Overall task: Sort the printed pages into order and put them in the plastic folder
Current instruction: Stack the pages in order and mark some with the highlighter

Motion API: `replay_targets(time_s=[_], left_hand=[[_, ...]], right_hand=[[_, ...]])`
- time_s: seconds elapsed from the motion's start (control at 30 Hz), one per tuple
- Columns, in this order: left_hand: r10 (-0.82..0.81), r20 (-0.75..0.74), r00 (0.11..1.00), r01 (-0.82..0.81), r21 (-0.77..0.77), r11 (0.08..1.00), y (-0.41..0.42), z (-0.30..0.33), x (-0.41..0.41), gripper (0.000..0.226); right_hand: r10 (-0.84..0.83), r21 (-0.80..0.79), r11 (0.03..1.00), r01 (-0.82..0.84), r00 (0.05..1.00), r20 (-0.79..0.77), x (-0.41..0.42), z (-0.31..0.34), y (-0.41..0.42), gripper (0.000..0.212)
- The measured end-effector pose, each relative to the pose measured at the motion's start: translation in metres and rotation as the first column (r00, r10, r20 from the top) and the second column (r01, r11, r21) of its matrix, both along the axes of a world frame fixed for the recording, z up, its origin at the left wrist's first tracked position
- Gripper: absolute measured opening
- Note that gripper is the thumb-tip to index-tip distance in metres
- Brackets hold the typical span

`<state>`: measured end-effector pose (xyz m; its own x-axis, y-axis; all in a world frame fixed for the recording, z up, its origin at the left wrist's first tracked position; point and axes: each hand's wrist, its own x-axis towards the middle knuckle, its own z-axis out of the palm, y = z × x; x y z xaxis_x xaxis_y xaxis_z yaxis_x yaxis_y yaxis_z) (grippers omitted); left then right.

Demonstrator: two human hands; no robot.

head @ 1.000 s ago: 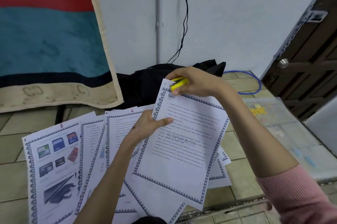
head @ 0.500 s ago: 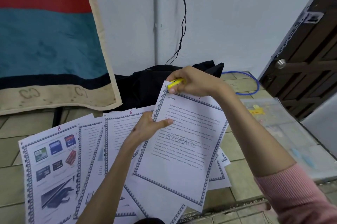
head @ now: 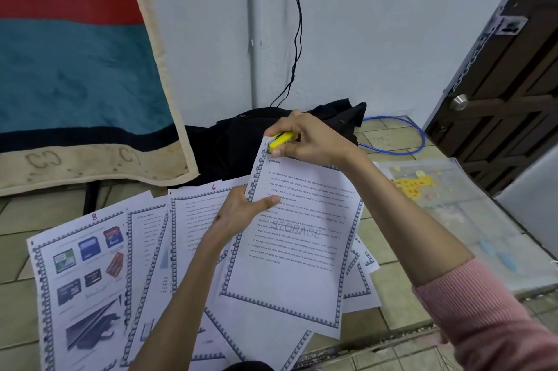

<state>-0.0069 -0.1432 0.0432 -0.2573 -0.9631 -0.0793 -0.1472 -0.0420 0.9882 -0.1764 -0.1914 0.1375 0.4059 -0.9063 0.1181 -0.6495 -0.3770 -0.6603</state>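
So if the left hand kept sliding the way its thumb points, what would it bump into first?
The left hand pinches the left edge of the STORAGE page, its thumb pointing right across the sheet. Going straight on, it would probably just slide over that page; the right forearm lies further along, likely higher up, though depth is unclear.

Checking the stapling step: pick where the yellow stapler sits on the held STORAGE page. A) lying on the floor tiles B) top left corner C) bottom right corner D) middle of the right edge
B: the right hand clamps the yellow stapler on the STORAGE page at its top left corner, while the left hand holds the left edge.
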Motion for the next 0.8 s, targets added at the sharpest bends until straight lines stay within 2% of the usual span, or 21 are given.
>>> replay_targets(time_s=[0.47, 0.7, 0.8], left_hand=[[0.071, 0.022, 0.997, -0.07, -0.04, 0.997, 0.0, -0.021, 0.008, 0.008], [0.062, 0.007, 0.998, -0.061, -0.061, 0.996, -0.001, -0.029, 0.006, 0.012], [0.08, 0.035, 0.996, -0.078, -0.07, 0.995, -0.005, -0.035, 0.007, 0.017]], right_hand=[[0.107, 0.058, 0.993, -0.107, 0.994, -0.002, 0.009, -0.016, -0.006, 0.032], [0.11, 0.088, 0.991, -0.104, 0.991, -0.074, 0.012, -0.025, -0.005, 0.032], [0.088, 0.131, 0.988, -0.082, 0.995, -0.042, 0.011, -0.033, -0.005, 0.025]])
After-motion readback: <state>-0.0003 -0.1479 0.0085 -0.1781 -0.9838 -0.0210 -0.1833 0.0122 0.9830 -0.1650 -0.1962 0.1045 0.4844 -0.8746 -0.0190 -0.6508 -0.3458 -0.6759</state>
